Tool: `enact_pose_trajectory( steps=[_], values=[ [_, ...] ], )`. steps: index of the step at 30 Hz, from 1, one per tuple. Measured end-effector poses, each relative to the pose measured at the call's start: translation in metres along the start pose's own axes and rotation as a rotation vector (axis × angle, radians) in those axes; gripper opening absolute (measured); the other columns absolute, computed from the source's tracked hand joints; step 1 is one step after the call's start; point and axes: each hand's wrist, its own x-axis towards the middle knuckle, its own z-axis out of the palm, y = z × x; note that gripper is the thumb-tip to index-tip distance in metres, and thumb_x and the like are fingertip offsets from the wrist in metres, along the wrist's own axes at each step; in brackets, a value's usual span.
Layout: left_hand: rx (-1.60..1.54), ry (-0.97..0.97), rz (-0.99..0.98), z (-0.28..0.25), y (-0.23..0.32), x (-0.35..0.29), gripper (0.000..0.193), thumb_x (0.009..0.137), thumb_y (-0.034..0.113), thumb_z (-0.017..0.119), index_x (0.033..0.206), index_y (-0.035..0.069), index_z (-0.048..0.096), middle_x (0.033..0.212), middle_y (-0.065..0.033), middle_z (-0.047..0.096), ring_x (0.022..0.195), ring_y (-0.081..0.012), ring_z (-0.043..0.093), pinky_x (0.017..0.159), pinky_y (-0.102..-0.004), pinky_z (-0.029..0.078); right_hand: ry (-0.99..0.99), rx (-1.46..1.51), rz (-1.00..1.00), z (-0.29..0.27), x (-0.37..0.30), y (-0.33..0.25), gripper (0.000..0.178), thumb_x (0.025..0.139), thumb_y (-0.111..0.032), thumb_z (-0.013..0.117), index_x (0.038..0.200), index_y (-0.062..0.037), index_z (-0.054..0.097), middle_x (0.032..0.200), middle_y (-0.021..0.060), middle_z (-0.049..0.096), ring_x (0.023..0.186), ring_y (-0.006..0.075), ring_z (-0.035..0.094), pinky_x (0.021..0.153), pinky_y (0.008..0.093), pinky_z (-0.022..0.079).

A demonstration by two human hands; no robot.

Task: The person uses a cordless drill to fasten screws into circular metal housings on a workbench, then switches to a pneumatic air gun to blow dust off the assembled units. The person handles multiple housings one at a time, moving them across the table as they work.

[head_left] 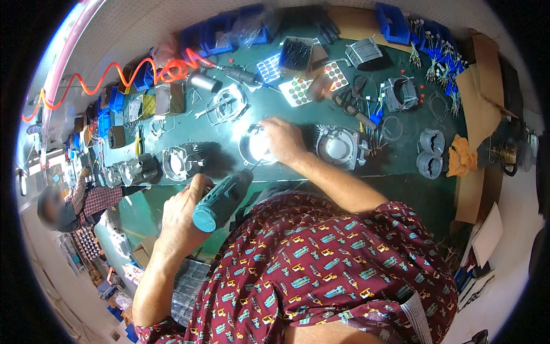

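Observation:
My left hand (184, 211) is wrapped round a teal power screwdriver (226, 198) in front of the bench edge. Its thin bit (257, 163) points up and right, reaching the near rim of a round metal motor housing (247, 150). Against the right side of that housing rests my right hand (284, 141), fingers curled over its edge; the fingertips are partly lost in glare. Another housing with a pale round centre (339, 148) stands just right of my right hand. To the left sits a finned metal housing (182, 161).
Scissors (345, 102), a black box of small parts (296, 54) and sticker sheets (297, 92) lie farther back. An orange coiled hose (132, 77) runs to an air tool (239, 74). Grey wire coils (431, 153) and an orange cloth (460, 156) are right. Another person (77, 200) stands far left.

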Motion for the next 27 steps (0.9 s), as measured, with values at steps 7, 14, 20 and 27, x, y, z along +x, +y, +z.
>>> enact_pose_trajectory(
  steps=[7, 14, 20, 27],
  values=[
    [-0.002, 0.066, 0.032, 0.012, -0.008, 0.0, 0.042, 0.07, 0.008, 0.08, 0.103, 0.005, 0.054, 0.096, -0.0176, 0.065, 0.091, -0.0406, 0.066, 0.077, -0.0441, 0.054, -0.067, 0.022, 0.032, -0.002, 0.001, 0.002, 0.028, 0.087, -0.005, 0.055, 0.112, -0.0041, 0.07, 0.118, 0.0149, 0.067, 0.106, 0.0343, 0.063, 0.091, 0.0434, 0.052],
    [0.062, -0.161, -0.047, -0.004, -0.009, 0.009, 0.03, 0.077, 0.022, 0.077, 0.102, 0.007, 0.069, 0.086, -0.0183, 0.072, 0.082, -0.0373, 0.071, 0.073, -0.0441, 0.057, -0.502, -0.032, -0.558, -0.025, 0.013, -0.013, 0.024, 0.073, -0.005, 0.071, 0.094, -0.0161, 0.073, 0.142, 0.0104, 0.05, 0.143, 0.0313, 0.033, 0.115, 0.0546, 0.025],
    [0.073, -0.125, -0.024, -0.002, -0.006, 0.012, 0.027, 0.076, 0.022, 0.077, 0.097, 0.007, 0.069, 0.083, -0.0183, 0.072, 0.081, -0.0369, 0.071, 0.072, -0.0441, 0.058, -0.686, -0.367, -0.674, -0.014, 0.029, -0.019, 0.011, 0.075, -0.01, 0.069, 0.081, -0.0155, 0.076, 0.139, 0.0101, 0.051, 0.139, 0.0305, 0.037, 0.111, 0.0565, 0.029],
    [0.024, -0.075, -0.055, 0.002, -0.015, 0.009, 0.024, 0.075, 0.023, 0.078, 0.091, 0.007, 0.07, 0.08, -0.0165, 0.071, 0.078, -0.0355, 0.071, 0.071, -0.0428, 0.057, -0.64, -0.418, -0.751, -0.007, 0.029, -0.017, 0.011, 0.078, -0.011, 0.066, 0.079, -0.0162, 0.075, 0.138, 0.0128, 0.048, 0.139, 0.032, 0.035, 0.108, 0.0595, 0.03]
  ],
)
